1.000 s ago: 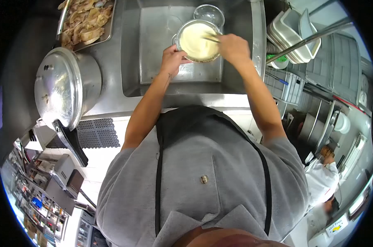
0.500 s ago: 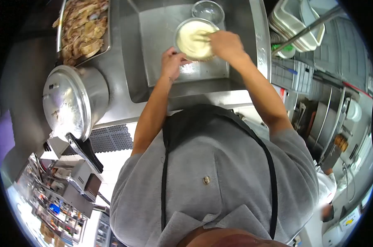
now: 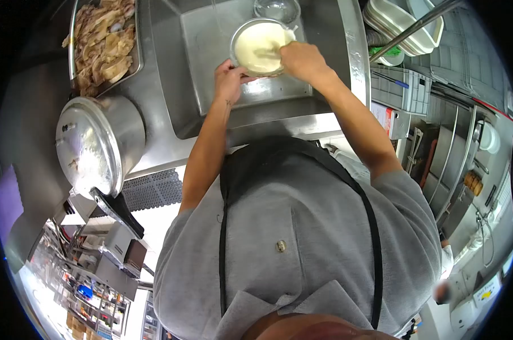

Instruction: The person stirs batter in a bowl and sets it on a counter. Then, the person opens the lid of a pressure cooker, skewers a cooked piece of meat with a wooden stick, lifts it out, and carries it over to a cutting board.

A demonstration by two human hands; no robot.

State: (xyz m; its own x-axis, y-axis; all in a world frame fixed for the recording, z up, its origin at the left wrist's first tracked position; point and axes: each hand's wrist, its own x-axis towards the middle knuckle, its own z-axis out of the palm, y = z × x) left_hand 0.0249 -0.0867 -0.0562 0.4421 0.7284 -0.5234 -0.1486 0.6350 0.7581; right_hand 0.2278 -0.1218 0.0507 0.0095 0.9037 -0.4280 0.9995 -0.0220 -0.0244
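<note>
A round bowl [image 3: 234, 56] of pale yellow, creamy mixture [image 3: 253, 45] is held over the steel sink [image 3: 197, 65]. My left hand [image 3: 229, 80] grips the bowl's lower left side, thumb near the rim and fingers partly underneath. At the right rim, my right hand [image 3: 303, 60] is closed around a utensil [image 3: 272, 53] dipped into the mixture. Blur and the mixture hide the utensil's end, so its kind is unclear. Just beyond the bowl, a clear bowl [image 3: 276, 10] sits in the sink.
A lidded metal pressure cooker [image 3: 92, 147] with a black handle stands left of the sink. Behind it is a metal tray [image 3: 139, 54] of cooked, shredded-looking meat [image 3: 106, 42]. Stacked white containers [image 3: 406, 25] and a metal bar [image 3: 418, 29] are at right. Another person [image 3: 444, 272] is partly visible lower right.
My right hand has shifted slightly with the utensil through the mixture, whose surface looks less streaked. My left hand still holds the bowl. The whole view has shifted a little.
</note>
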